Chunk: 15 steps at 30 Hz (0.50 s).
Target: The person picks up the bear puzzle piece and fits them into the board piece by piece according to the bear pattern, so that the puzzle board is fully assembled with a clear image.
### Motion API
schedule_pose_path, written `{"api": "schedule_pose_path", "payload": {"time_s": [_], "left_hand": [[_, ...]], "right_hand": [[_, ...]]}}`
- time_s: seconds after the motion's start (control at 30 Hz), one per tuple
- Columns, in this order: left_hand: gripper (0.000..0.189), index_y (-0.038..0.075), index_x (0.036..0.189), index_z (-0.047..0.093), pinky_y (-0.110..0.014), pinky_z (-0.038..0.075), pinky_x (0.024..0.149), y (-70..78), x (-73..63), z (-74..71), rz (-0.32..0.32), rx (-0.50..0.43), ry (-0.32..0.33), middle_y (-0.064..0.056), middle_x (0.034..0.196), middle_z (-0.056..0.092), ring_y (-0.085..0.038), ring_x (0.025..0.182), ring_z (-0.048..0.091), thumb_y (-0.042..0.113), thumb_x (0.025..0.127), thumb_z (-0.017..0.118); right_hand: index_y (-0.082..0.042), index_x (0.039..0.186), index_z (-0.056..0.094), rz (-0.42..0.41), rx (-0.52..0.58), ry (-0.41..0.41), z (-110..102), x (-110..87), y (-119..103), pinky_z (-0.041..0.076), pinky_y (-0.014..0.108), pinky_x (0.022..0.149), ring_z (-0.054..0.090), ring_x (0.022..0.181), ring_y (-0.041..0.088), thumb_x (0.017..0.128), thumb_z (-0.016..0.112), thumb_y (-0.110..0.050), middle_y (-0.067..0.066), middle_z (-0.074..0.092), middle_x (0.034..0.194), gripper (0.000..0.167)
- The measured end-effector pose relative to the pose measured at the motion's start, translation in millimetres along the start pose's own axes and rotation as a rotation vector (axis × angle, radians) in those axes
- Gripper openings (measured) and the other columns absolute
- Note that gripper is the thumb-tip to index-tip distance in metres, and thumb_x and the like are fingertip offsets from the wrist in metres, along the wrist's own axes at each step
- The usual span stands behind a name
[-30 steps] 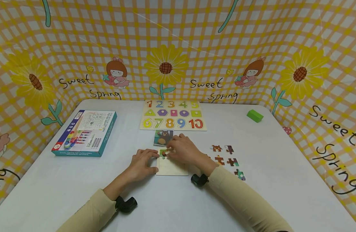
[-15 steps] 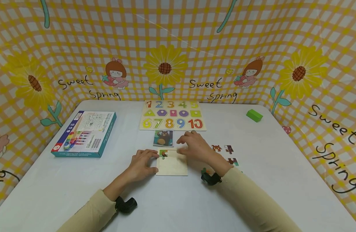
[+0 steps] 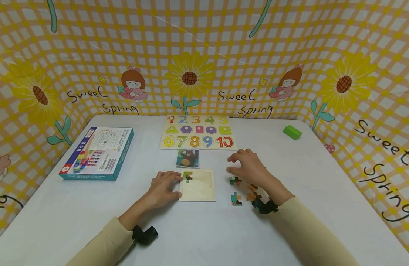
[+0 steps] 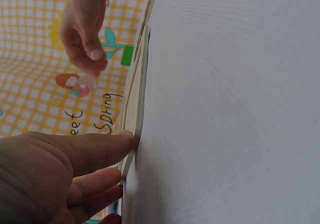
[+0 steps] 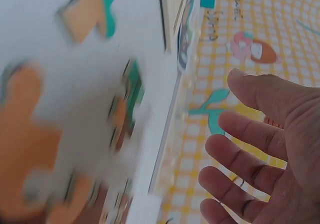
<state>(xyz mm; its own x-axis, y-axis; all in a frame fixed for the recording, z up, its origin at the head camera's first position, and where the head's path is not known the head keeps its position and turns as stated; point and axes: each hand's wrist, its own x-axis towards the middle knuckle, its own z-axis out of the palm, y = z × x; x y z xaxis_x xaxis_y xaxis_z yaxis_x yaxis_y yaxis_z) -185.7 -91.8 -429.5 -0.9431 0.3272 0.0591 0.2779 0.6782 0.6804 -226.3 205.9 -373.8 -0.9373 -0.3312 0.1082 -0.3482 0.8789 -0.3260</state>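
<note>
A square wooden puzzle tray point(image 3: 202, 188) lies on the table, with one jigsaw piece point(image 3: 188, 176) in its upper left corner. My left hand point(image 3: 162, 190) rests against the tray's left edge, thumb near the lower corner and index finger near the upper one. In the left wrist view the thumb point(image 4: 105, 151) touches the tray's rim. Off to the right, my right hand point(image 3: 249, 168) hovers over loose jigsaw pieces point(image 3: 236, 200) with its fingers apart and nothing between them. That hand and its sleeve hide some pieces. A bear picture card point(image 3: 187, 158) lies just beyond the tray.
Behind the card lies a wooden number board point(image 3: 199, 132) with shapes and digits. A flat teal-sided box point(image 3: 98, 153) sits at the left, and a green block point(image 3: 292, 132) at the far right. A checked cloth point(image 3: 237, 44) forms walls around the table.
My right hand has drawn away from the tray to the right, over the loose pieces, uncovering the corner piece and the card. The left hand has stayed at the tray's edge.
</note>
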Motion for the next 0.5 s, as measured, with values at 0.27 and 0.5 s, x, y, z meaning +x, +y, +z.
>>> {"api": "schedule_pose_path", "payload": {"time_s": [0.27,0.5], "left_hand": [[0.043,0.007,0.115,0.063,-0.05,0.027,0.098,2.1,-0.2,-0.3,-0.014,-0.011,-0.002,-0.005,0.132,0.055,-0.029,0.121,0.038,0.011,0.074,0.076],[0.043,0.007,0.115,0.063,-0.051,0.027,0.098,1.9,0.2,0.0,-0.019,-0.005,-0.003,-0.005,0.132,0.054,-0.029,0.122,0.038,0.011,0.075,0.076]], "right_hand": [[-0.005,0.108,0.068,0.05,0.022,0.027,-7.1,-13.7,27.6,0.035,0.05,0.087,0.048,0.098,0.031,0.083,0.07,-0.025,0.012,0.063,0.103,0.032],[-0.005,0.108,0.068,0.078,0.007,0.023,-7.1,-16.5,51.6,0.036,0.051,0.086,0.049,0.099,0.033,0.083,0.07,-0.028,0.014,0.063,0.104,0.033]]}}
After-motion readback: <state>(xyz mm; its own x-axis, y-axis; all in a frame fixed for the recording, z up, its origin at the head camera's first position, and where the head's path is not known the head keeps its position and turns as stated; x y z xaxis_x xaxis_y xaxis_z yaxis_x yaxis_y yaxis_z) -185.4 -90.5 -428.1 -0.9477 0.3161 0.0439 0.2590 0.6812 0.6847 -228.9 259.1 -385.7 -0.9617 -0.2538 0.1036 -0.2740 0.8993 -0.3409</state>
